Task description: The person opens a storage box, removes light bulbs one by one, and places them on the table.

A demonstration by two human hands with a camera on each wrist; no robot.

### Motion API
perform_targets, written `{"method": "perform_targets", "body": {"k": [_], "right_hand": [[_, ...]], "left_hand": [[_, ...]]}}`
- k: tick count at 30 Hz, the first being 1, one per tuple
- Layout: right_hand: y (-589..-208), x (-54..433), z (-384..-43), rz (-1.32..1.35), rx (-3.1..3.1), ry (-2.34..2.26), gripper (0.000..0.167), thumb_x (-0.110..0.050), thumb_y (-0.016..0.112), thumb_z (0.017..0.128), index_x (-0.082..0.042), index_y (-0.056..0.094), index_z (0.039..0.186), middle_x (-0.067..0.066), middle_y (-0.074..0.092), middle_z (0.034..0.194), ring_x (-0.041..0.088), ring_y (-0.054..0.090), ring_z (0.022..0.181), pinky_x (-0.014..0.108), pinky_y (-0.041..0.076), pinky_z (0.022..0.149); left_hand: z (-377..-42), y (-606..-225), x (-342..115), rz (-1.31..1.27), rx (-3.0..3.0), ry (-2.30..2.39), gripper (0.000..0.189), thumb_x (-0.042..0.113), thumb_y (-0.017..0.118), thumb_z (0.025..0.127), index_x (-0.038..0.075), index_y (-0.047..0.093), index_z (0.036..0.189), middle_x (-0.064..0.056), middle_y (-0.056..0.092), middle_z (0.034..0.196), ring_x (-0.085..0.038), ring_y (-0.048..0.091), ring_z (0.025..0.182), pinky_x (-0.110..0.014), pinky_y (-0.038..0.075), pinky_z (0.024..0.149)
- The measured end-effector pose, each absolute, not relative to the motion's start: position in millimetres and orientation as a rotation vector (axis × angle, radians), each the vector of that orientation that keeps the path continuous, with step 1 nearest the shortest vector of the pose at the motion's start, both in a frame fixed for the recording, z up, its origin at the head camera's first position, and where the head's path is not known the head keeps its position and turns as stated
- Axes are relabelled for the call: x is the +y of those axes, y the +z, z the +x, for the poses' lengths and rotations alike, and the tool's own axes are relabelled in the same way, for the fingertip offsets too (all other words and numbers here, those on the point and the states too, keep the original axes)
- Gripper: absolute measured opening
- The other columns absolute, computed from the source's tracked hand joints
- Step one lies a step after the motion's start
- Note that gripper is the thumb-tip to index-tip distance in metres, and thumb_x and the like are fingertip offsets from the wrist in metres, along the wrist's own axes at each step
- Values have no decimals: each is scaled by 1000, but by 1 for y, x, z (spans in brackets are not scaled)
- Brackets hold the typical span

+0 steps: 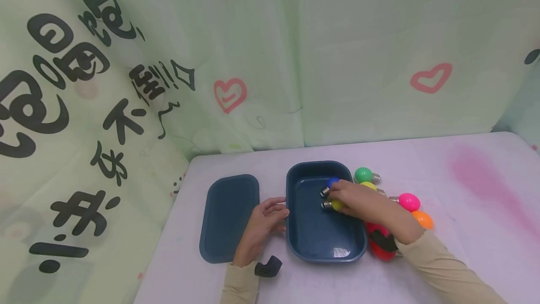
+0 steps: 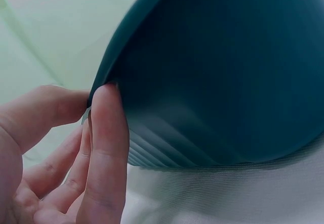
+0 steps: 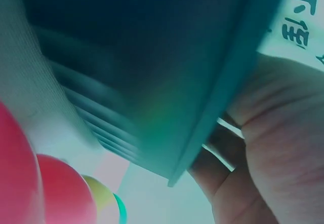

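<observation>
A deep dark-blue plastic container [image 1: 325, 247] stands on the table. My left hand [image 1: 269, 217] is at its left side; in the left wrist view the thumb and index finger pinch the container's rim [image 2: 109, 57]. From the right, my right hand [image 1: 354, 198] reaches over the opposite rim, fingers down inside. Between its fingers and thumb is a yellow light bulb [image 1: 337, 205], metal base pointing left and part of it covered by the hand. Just beyond the fingers is a blue light bulb [image 1: 333, 181]. The container wall [image 3: 152, 57] hides the right fingertips in the right wrist view.
Left of the container lies a flat dark-blue lid [image 1: 229, 219]. Along its right side are more bulbs: green [image 1: 363, 174], pink [image 1: 409, 201], orange [image 1: 423, 219], red [image 1: 383, 251] and another yellow one [image 1: 369, 185]. A printed curtain [image 1: 358, 60] hangs behind the table.
</observation>
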State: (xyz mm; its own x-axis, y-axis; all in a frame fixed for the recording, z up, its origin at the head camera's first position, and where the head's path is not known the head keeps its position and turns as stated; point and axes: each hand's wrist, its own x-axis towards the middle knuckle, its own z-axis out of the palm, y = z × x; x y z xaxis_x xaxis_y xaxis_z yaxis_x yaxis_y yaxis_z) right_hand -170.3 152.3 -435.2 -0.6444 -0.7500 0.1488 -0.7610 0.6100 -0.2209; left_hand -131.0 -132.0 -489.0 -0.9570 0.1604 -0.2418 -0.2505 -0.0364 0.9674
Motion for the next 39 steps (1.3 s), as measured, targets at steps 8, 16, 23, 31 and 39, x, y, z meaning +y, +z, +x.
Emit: {"method": "perform_targets", "body": {"k": [8,16,23,31,39], "right_hand": [[-425,156,-165,1275,-2785,441,35,-7,87,73,-8,73,105,4,67,102,20,62,95,31,59,77],[-413,162,-160,1228,-2769,476,40,-7,86,74,-8,72,111,7,67,109,24,63,102,32,60,78],[-404,170,-155,1146,-2754,493,47,-7,88,71,-8,71,115,7,66,114,25,63,104,33,60,77],[-396,186,-154,1084,-2771,511,46,-6,88,70,-7,72,113,8,66,113,26,62,106,36,60,79],[-395,203,-154,1023,-2806,523,42,-9,86,74,-11,73,114,6,67,115,26,62,109,39,59,82]], "left_hand": [[-132,-491,-132,-91,1959,2073,47,20,76,87,7,61,130,-9,68,109,-17,66,94,-29,59,70],[-131,-490,-132,-86,1950,2085,46,19,76,88,7,62,130,-12,68,112,-17,66,93,-29,59,69],[-130,-488,-132,-97,1956,2079,47,20,77,87,7,62,130,-10,69,111,-17,66,94,-30,59,70],[-131,-489,-131,-91,1974,2066,45,19,75,88,7,62,129,-11,69,110,-17,66,93,-30,59,71],[-131,-489,-131,-89,1976,2064,46,20,76,88,7,61,130,-10,69,110,-17,66,93,-29,59,70]]}}
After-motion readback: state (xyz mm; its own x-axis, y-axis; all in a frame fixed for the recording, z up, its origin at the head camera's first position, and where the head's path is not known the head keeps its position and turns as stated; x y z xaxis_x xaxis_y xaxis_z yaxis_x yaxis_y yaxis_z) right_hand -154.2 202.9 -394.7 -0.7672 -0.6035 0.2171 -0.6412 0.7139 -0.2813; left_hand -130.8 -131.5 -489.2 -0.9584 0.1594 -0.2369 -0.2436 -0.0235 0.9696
